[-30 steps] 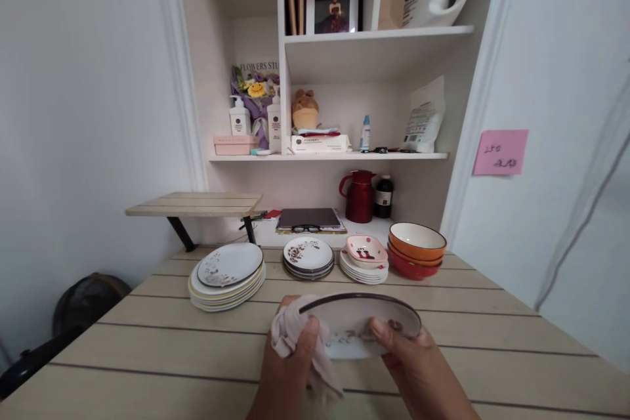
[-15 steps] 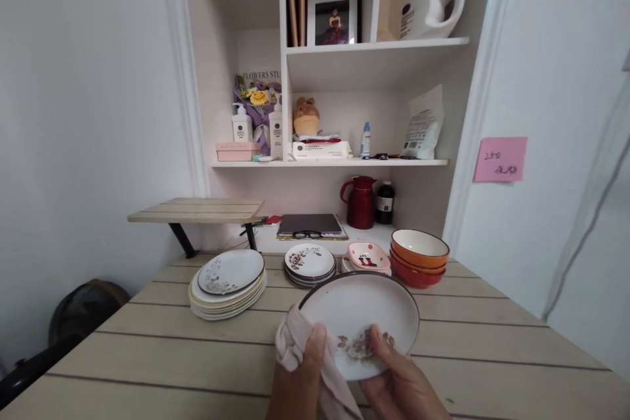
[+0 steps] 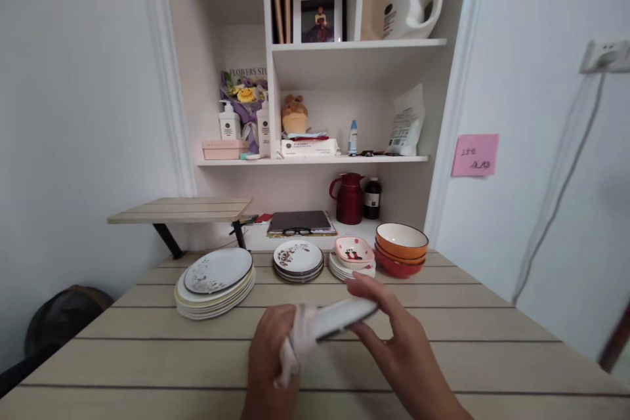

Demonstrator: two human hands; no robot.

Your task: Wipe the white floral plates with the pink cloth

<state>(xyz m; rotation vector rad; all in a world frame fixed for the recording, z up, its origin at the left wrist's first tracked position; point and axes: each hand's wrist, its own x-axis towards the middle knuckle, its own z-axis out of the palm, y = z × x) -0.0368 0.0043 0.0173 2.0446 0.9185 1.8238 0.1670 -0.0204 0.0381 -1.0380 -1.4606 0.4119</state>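
A white plate with a dark rim [image 3: 344, 316] is held between my hands above the table, tilted so that it shows nearly edge-on and blurred. My left hand [image 3: 273, 348] grips its left side through a pale pink cloth [image 3: 301, 336], which bunches around the edge and hangs below. On the right side, my right hand [image 3: 391, 335] pinches the rim, with the thumb below and the fingers above. Behind the plate are a stack of small floral plates [image 3: 298, 259], a square pink dish [image 3: 354, 251] on small white plates, and orange and red bowls [image 3: 401, 246].
A stack of larger plates [image 3: 214, 275] stands on the left of the slatted wooden table [image 3: 162, 357]. Over the table's back left corner juts a raised wooden shelf [image 3: 180, 210]. A red jug [image 3: 349, 199], a dark bottle [image 3: 373, 199] and a laptop [image 3: 298, 221] are at the back.
The plate has turned from face-up to nearly edge-on. My right hand has shifted from its lower edge to its right rim. The view has swung slightly to the right.
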